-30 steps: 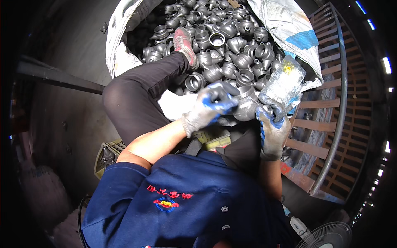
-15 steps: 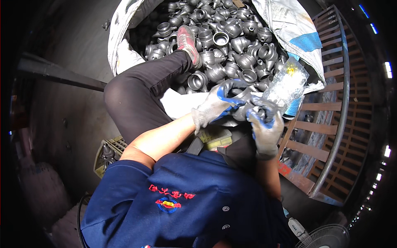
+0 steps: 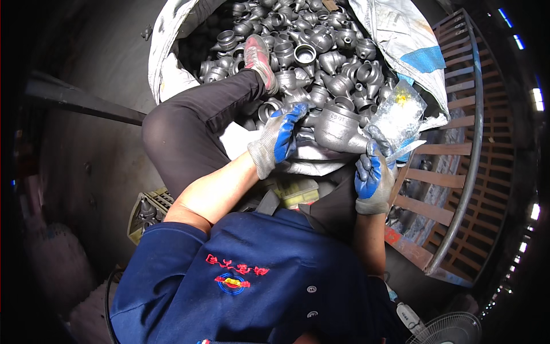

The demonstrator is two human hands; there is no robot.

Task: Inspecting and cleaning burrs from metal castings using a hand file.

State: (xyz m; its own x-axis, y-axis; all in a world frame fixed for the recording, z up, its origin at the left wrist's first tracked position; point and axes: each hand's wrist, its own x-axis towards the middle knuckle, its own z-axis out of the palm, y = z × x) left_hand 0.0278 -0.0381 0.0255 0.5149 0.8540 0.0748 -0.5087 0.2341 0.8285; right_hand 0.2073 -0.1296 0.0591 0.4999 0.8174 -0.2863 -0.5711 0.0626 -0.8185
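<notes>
A grey metal casting point(image 3: 338, 129), bulbous with a short neck on top and a stub at either end, is held up between my gloved hands over the bag's near edge. My left hand point(image 3: 278, 140) is closed at its left end, fingertips against the stub. At the casting's right tip, my right hand point(image 3: 373, 176) has its fingers curled around the narrow end. A flat pale strip point(image 3: 407, 150) juts out beside the right hand; whether that hand grips it, I cannot tell. Both gloves are grey with blue palms.
A large white bag point(image 3: 166, 63) full of similar castings point(image 3: 306, 54) lies ahead, with my shoe point(image 3: 259, 60) resting among them. A clear plastic bag point(image 3: 398, 114) hangs at its right rim. Slatted metal racking point(image 3: 452, 180) stands right, a crate point(image 3: 140, 223) left, a fan point(image 3: 450, 329) lower right.
The casting has come up and turned sideways into plain sight. My hands have moved apart, the left one leftward, the right one slightly down. The pale strip now shows.
</notes>
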